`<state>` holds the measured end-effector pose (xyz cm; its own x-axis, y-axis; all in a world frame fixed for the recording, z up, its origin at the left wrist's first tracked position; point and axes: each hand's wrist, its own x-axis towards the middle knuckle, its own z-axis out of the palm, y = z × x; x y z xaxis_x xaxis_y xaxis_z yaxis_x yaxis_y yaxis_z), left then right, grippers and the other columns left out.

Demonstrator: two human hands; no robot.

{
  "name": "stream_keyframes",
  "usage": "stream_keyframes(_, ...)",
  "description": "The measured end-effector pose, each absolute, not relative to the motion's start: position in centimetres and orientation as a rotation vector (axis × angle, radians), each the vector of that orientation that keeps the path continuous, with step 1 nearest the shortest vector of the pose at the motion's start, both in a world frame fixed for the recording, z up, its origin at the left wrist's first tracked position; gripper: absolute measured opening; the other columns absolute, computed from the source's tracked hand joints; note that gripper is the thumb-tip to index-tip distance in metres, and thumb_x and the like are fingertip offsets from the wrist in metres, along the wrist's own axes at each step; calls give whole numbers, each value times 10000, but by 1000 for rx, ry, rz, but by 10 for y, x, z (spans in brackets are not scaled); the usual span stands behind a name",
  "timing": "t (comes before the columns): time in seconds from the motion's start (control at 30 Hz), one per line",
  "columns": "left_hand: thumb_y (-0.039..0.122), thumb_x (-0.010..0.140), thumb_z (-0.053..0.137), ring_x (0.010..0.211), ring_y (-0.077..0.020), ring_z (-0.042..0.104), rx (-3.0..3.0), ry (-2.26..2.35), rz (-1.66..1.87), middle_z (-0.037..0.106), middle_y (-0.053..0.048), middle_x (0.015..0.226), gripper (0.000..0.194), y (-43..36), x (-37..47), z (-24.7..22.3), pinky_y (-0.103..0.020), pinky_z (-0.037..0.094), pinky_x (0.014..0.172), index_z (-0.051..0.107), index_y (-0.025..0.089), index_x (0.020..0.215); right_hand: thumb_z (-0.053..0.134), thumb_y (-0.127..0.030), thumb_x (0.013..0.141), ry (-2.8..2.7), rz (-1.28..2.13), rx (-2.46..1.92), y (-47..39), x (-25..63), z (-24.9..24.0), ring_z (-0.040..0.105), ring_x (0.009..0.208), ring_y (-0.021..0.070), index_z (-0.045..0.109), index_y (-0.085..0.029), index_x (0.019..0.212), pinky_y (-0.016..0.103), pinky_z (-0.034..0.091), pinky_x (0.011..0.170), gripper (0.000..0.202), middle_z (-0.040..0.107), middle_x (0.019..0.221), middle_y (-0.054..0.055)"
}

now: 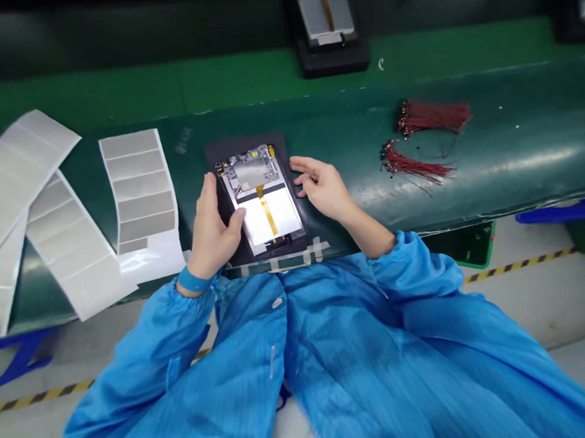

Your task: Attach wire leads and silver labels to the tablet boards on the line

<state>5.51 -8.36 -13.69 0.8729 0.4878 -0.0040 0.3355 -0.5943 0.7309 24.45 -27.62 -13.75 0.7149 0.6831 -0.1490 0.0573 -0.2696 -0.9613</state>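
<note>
An opened tablet-like device (277, 212) lies on a black pad (216, 148) in front of me, its circuit board (252, 173) at the far end. A gold-coloured strip runs down its bright silver lower part. My left hand (215, 230) is at the device's left edge, fingers and thumb apart, the thumb tip over its near left part. To the right of the device is my right hand (325, 186), its fingers slightly bent and apart near the pad's right edge, with nothing visible in them.
Sheets of grey rectangular labels (141, 188) lie at the left. Two bundles of red wires (432, 117) are on the green table mat (502, 147) at the right. Another device (324, 14) rests on a black holder (336, 63) at the back.
</note>
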Motion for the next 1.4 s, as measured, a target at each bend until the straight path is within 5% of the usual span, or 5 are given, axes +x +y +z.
stream_keyframes(0.43,829,780,728,1576,-584,239,2533,360,198,223,-296,1731,1351,-121,5,-123,-802,295,1214,38,164,1732,599,-289,965,-453,-119,-2139,-430,281,-98,646,756,181,667,-223,937,352,566,773,99,693,834,28)
stream_keyframes(0.7,794,850,693,1621,-515,188,2549,378,215,186,-312,1739,1309,-133,1,-127,-729,293,1241,-64,179,1724,705,-377,929,-1308,635,-2095,-347,191,-97,504,1410,406,284,-166,1666,656,448,1176,874,511,1561,215)
stream_keyframes(1.0,661,869,759,1653,-473,93,2346,437,95,20,-225,1792,1298,-138,-12,-125,-694,240,1301,-120,223,1718,493,-186,966,-1339,541,-2316,-354,143,-89,538,1343,452,-59,-97,1720,651,507,1048,939,377,1675,297)
stream_keyframes(1.2,689,813,793,1581,-493,305,2366,491,106,204,-231,1761,1319,-131,-11,-128,-686,323,1273,-19,209,1735,459,-144,933,-1118,350,-2298,-392,191,-97,650,1199,329,271,-219,1672,565,554,1018,766,639,1472,163)
stream_keyframes(1.4,799,751,729,1542,-585,297,2423,467,109,257,-315,1714,1360,-124,0,-124,-777,320,1221,116,64,1716,512,-165,929,-648,-245,-2512,-460,296,-118,656,988,265,637,-235,1018,482,577,938,169,702,1030,88)
